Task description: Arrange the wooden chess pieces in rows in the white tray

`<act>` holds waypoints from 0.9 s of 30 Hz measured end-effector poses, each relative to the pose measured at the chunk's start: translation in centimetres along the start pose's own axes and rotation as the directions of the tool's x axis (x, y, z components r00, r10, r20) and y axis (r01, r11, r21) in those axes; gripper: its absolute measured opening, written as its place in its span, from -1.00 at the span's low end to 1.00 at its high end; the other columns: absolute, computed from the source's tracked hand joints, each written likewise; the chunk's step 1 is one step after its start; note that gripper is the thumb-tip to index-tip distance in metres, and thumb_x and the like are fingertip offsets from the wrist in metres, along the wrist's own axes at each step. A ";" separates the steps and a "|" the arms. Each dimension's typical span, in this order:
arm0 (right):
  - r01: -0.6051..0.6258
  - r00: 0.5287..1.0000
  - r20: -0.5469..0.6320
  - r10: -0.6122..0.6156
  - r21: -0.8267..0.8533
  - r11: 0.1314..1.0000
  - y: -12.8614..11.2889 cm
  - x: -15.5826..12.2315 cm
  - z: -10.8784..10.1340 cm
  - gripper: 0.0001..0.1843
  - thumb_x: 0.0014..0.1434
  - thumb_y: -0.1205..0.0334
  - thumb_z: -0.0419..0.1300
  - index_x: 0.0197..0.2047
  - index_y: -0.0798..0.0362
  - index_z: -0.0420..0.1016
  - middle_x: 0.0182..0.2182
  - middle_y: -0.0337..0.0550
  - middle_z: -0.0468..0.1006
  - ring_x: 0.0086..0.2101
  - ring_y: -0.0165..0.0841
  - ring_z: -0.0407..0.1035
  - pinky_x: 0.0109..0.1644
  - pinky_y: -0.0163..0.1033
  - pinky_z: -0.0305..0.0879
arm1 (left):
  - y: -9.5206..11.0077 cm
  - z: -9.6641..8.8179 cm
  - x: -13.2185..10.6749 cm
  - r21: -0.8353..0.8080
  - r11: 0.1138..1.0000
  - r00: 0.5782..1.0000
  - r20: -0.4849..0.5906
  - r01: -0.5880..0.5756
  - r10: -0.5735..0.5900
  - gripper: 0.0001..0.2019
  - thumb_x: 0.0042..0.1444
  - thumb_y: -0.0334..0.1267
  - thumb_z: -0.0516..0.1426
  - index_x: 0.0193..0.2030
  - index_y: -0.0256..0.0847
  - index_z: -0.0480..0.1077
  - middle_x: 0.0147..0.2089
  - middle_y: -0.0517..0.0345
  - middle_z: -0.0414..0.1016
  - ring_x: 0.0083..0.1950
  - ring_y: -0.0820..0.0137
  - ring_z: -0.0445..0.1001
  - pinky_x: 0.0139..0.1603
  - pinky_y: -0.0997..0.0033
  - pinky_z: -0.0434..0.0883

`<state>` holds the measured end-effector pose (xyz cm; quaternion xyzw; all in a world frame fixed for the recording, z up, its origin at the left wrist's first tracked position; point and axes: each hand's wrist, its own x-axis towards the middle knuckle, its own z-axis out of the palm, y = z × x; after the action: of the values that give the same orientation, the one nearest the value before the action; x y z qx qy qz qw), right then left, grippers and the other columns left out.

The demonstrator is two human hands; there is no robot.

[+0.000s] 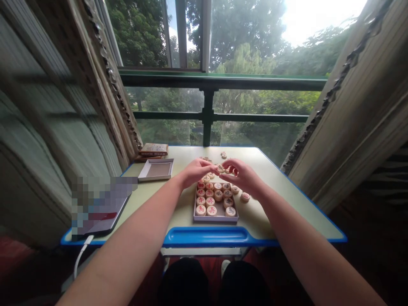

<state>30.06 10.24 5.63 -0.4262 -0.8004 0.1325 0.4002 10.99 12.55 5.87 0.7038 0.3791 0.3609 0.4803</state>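
My left hand (pixel 198 168) reaches over the far side of the shallow box, its fingers stretched out together and their tips close to a round wooden xiangqi piece (pixel 220 168). Curled around that piece from the other side are the thumb and index finger of my right hand (pixel 239 173). Below my hands, the open box (pixel 216 218) holds rows of xiangqi pieces with red characters (pixel 210 202) on the left and black ones (pixel 227 202) on the right. A gap shows in its nearest row. Loose pieces lie beyond the box, partly hidden by my hands.
Right of the box lie two loose pieces, one red (pixel 245 197) and one black (pixel 235 189). An upturned box lid (pixel 156 170) and a stack of small boxes (pixel 154 149) sit at the back left. A blurred-out tablet (pixel 105 208) with a white cable (pixel 82 255) occupies the left edge.
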 end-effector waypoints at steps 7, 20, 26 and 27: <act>0.041 0.996 0.081 -0.039 -0.027 0.999 0.0 0.1 -0.3 -0.75 0.07 0.04 0.20 -0.27 0.04 0.48 -0.31 -0.13 0.49 -0.38 -0.38 0.33 -0.35 -0.27 0.30 | -0.1 -0.4 0.1 0.018 1.000 0.995 0.093 0.016 -0.018 -0.66 -0.05 -0.01 0.17 -0.35 -0.28 0.56 -0.30 0.05 0.54 -0.22 0.35 0.40 -0.17 0.37 0.28; 0.110 0.993 0.044 -0.109 -0.030 0.993 -0.2 0.0 -0.3 -0.82 0.03 0.15 0.24 -0.31 0.07 0.46 -0.37 -0.12 0.48 -0.39 -0.38 0.34 -0.33 -0.24 0.33 | -0.8 -0.2 0.2 -0.072 0.997 0.976 0.218 0.005 0.011 -0.59 -0.07 -0.04 0.23 -0.15 -0.29 0.52 -0.18 -0.03 0.51 -0.18 0.34 0.40 -0.13 0.32 0.29; 0.195 0.980 -0.011 -0.197 -0.085 0.977 0.4 -0.1 0.0 -0.83 0.01 0.20 0.26 -0.29 0.05 0.46 -0.34 -0.11 0.47 -0.34 -0.34 0.37 -0.27 -0.20 0.35 | -0.7 -0.1 0.1 -0.036 0.999 0.969 0.248 0.000 0.009 -0.59 -0.03 0.00 0.20 -0.15 -0.27 0.52 -0.18 0.01 0.51 -0.18 0.36 0.40 -0.13 0.35 0.29; 0.211 0.977 -0.022 -0.214 -0.095 0.973 0.5 -0.1 0.0 -0.83 0.01 0.19 0.27 -0.30 0.04 0.46 -0.33 -0.10 0.47 -0.33 -0.33 0.37 -0.25 -0.19 0.36 | -0.7 -0.1 0.1 -0.040 0.999 0.969 0.247 -0.003 0.013 -0.60 -0.03 0.01 0.19 -0.16 -0.27 0.52 -0.18 0.03 0.52 -0.18 0.37 0.40 -0.13 0.35 0.29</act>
<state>30.32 10.47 5.32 -0.3582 -0.8400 0.0449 0.4050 10.80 12.83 5.24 0.7353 0.3062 0.2796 0.5361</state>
